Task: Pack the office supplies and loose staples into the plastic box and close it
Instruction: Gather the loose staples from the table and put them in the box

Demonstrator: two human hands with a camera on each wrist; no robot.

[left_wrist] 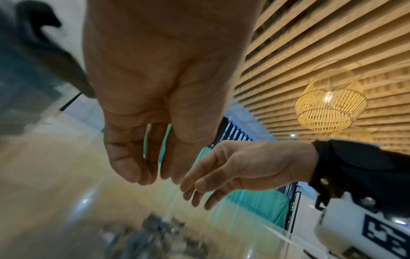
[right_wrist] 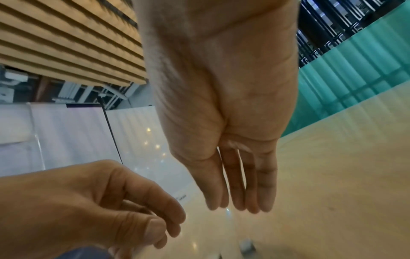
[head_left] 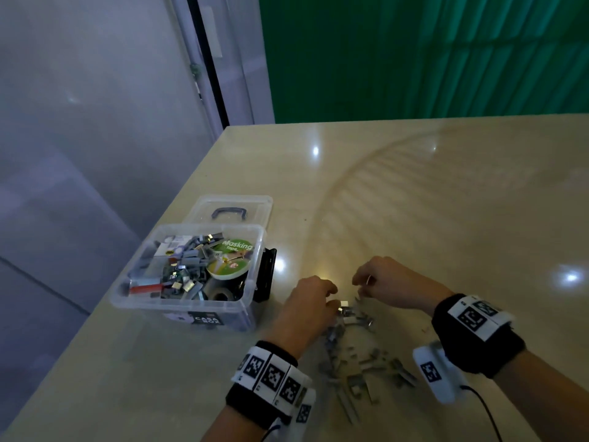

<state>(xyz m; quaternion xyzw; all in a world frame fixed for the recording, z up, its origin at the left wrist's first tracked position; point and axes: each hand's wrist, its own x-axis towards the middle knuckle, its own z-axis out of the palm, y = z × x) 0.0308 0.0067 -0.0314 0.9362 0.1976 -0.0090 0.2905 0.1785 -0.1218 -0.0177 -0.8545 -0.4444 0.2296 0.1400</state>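
The clear plastic box (head_left: 249, 301) stands open on the table's left part, its lid (head_left: 237, 202) folded back behind it. Inside lie a roll of masking tape (head_left: 232, 260), grey staple strips and small boxes. Loose staples (head_left: 357, 362) are scattered on the table between my wrists and show as a blur in the left wrist view (left_wrist: 155, 236). My left hand (head_left: 333, 304) (left_wrist: 153, 178) has loosely curled fingers, its tips at the top of the pile. My right hand (head_left: 360, 290) (right_wrist: 237, 206) hovers just above it, pinching what looks like a thin staple piece.
A black object (head_left: 267, 272) leans against the box's right wall. The table's left edge (head_left: 178, 202) runs diagonally close behind the box. A glossy beige tabletop (head_left: 446, 202) stretches to the right and far side. A cable (head_left: 487, 409) trails from my right wrist.
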